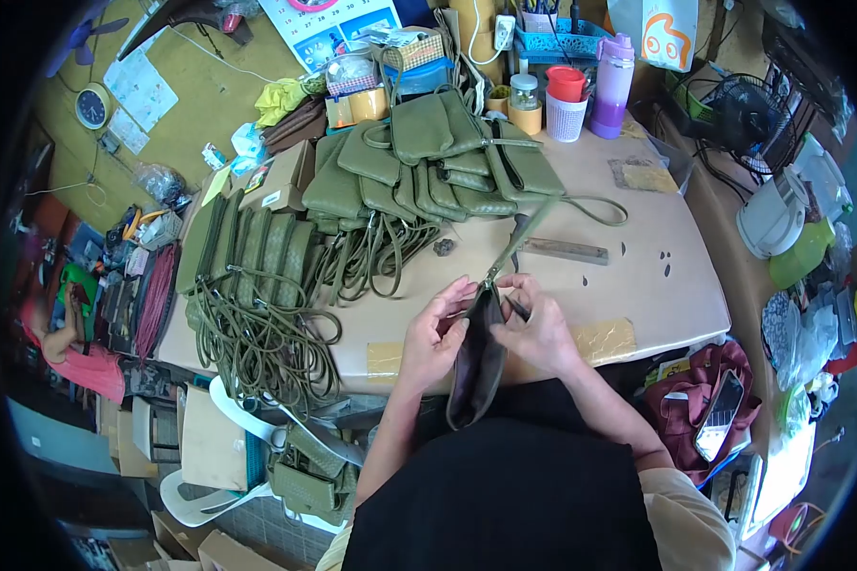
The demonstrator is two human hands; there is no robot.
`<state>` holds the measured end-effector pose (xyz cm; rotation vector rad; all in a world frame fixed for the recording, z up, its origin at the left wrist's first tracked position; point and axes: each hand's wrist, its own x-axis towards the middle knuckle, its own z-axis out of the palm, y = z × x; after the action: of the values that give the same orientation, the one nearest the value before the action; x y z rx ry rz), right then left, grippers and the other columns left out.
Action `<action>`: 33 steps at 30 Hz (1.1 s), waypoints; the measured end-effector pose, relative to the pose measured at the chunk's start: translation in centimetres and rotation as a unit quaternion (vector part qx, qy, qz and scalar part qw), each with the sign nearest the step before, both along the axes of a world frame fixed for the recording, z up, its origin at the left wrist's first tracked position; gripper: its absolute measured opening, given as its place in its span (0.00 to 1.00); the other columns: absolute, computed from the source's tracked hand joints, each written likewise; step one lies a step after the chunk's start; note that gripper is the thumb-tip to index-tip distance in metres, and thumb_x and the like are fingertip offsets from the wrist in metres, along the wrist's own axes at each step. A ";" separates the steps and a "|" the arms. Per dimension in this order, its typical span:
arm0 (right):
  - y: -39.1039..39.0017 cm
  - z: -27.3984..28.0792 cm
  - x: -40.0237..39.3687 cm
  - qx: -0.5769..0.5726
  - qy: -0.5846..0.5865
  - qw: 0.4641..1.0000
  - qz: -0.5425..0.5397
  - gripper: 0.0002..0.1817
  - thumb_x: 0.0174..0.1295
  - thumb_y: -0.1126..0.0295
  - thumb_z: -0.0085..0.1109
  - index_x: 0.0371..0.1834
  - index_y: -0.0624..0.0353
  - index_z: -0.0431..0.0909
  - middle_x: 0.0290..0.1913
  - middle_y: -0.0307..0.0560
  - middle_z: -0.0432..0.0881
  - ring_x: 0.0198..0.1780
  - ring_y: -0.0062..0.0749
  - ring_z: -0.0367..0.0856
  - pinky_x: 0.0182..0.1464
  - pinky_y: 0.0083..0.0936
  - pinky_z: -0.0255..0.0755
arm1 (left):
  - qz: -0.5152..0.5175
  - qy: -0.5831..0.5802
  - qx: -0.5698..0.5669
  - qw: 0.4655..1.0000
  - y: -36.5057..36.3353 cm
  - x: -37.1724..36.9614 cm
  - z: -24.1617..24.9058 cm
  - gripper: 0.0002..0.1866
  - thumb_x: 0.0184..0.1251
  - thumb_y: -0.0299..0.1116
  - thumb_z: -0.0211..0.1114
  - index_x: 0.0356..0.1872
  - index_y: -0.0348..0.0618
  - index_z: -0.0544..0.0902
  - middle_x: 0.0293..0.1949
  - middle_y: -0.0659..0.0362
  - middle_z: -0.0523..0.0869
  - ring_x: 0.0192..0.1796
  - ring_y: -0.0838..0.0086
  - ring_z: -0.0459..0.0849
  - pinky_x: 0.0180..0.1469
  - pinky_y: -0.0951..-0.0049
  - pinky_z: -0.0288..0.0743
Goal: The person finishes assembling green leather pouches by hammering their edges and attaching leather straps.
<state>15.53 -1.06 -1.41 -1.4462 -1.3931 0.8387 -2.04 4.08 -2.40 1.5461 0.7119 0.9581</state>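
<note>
An olive-green pouch (476,366) with a dark lining hangs over the table's front edge, its mouth spread apart between my hands. My left hand (435,333) grips one side of the opening, thumb against the rim. On the opposite side my right hand (540,328) pinches the edge near the top. A small dark pointed piece (518,307) pokes out between the right fingers; I cannot tell what it is. From the pouch's upper end a green wrist strap (524,238) runs away across the table, past a flat worn wooden bar (567,250).
Piled green pouches (419,143) cover the table's back; more stand in a row (257,243) at left, their straps (276,333) tangled over the edge. A purple bottle (612,86) and red-lidded cup (566,105) stand behind. A phone (719,414) lies on a maroon bag at right. Another person (76,352) is at far left.
</note>
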 end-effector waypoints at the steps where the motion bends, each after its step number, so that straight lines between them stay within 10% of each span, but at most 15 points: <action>1: 0.2 -0.4 0.3 0.012 -0.001 1.000 -0.001 0.29 0.47 0.74 0.67 0.55 0.63 0.69 0.29 0.45 0.78 0.28 0.28 0.76 0.37 0.28 0.73 | 0.010 0.034 0.051 0.998 0.0 0.0 0.2 0.29 0.60 0.12 0.51 0.66 0.33 0.69 0.60 0.48 0.78 0.59 0.66 0.80 0.63 0.70 0.71; 22: 1.4 -1.0 -0.7 0.125 -0.218 0.968 0.000 0.19 0.46 0.84 0.58 0.45 0.59 0.79 0.42 0.51 0.77 0.39 0.53 0.82 0.41 0.41 0.78 | 0.143 0.240 0.380 0.882 -0.1 0.4 0.8 0.18 0.56 0.16 0.64 0.49 0.40 0.78 0.39 0.51 0.84 0.38 0.60 0.84 0.41 0.65 0.78; 30: 1.5 -0.4 0.9 0.105 -0.040 0.990 0.091 0.07 0.52 0.83 0.64 0.36 0.69 0.82 0.34 0.52 0.85 0.36 0.35 0.84 0.41 0.26 0.76 | 0.075 0.155 0.218 0.961 0.2 -1.3 2.5 0.12 0.60 0.15 0.59 0.43 0.40 0.74 0.36 0.49 0.83 0.36 0.56 0.85 0.40 0.62 0.78; 33: 1.9 -0.7 2.3 0.002 0.095 0.979 0.183 0.09 0.58 0.73 0.67 0.38 0.67 0.83 0.32 0.41 0.84 0.35 0.23 0.78 0.42 0.22 0.73 | -0.008 0.201 0.105 0.974 0.4 -2.2 3.7 0.10 0.63 0.15 0.58 0.43 0.37 0.72 0.33 0.58 0.82 0.37 0.76 0.82 0.40 0.76 0.74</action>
<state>17.78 0.85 -2.16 -1.0868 -1.5319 1.1725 -4.23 4.47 1.33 1.9610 0.8997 0.7298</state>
